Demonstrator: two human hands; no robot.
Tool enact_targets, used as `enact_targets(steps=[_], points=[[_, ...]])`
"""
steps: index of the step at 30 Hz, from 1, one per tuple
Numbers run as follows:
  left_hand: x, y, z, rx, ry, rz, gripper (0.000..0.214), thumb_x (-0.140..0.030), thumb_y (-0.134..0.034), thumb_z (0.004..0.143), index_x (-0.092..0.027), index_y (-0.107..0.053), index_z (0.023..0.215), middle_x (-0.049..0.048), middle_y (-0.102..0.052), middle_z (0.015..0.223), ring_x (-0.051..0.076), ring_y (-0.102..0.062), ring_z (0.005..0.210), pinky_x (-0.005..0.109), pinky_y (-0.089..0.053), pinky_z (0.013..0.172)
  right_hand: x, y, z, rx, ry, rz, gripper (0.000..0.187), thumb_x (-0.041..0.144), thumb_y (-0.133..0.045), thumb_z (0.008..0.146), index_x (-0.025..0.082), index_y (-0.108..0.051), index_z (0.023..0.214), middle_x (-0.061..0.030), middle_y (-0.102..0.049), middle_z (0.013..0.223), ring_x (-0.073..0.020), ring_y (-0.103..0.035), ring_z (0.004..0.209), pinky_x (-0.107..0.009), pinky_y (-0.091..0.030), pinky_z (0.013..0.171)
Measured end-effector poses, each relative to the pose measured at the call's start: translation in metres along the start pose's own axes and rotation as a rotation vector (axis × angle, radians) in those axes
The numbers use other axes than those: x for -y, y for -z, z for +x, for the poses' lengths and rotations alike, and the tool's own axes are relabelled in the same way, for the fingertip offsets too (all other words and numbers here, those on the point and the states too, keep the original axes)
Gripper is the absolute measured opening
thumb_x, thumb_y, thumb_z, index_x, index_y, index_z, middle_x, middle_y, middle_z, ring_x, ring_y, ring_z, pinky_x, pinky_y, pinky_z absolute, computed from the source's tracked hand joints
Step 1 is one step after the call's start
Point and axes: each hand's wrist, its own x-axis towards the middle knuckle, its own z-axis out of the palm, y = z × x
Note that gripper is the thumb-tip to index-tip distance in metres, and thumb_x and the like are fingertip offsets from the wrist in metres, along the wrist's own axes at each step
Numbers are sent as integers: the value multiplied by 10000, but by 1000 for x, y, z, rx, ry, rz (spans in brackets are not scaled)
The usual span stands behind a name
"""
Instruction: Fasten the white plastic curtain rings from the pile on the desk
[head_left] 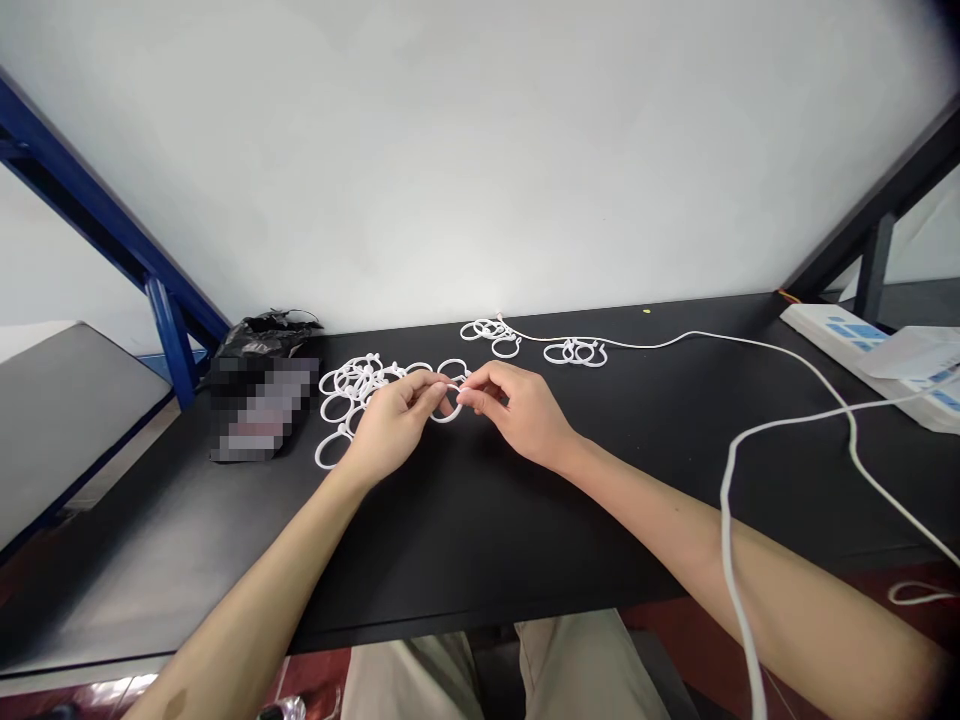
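Observation:
Between my two hands, just above the black table, is a white ring that looks like a plastic curtain ring. My left hand pinches its left and upper side between thumb and fingers. The fingertips of my right hand close on its upper right, where the hands nearly meet. Beside and behind my left hand lies a loose pile of similar white rings, partly hidden by that hand. Farther back, two small groups of rings lie apart: one near the wall, another a little to its right.
A black plastic bag and a blurred-out packet lie at the left of the black table. A white cable runs across the right side and passes over my right forearm. A white-and-blue box sits at the far right.

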Motion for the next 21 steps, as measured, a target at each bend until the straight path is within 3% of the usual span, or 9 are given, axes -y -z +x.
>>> enact_targets(steps=[8,16,21], points=[[-7,-1,-5,-99,-176,143,374,-468,-386,961,-238,-667,1051,27,-694,1107,216,-590,1032,386,-418,971,1,4,2,-33,2,-64,318,475,-534,936,204,-612,790,17,-606,702,-115,-539,629,-244,-424,611],[-9,-1,-9,1,-277,211,362,-470,-547,889,-225,-604,1148,50,-666,1073,224,-569,987,379,-466,881,1,5,2,-41,-4,-52,307,453,-545,936,199,-614,779,16,-627,709,-111,-546,616,-244,-431,597],[-4,-3,-6,-62,-284,311,283,-425,-524,905,-235,-608,1096,41,-663,999,220,-578,947,370,-472,849,-3,5,2,17,-30,-117,316,482,-479,961,216,-650,951,-10,-692,870,-140,-621,736,-273,-490,677]])
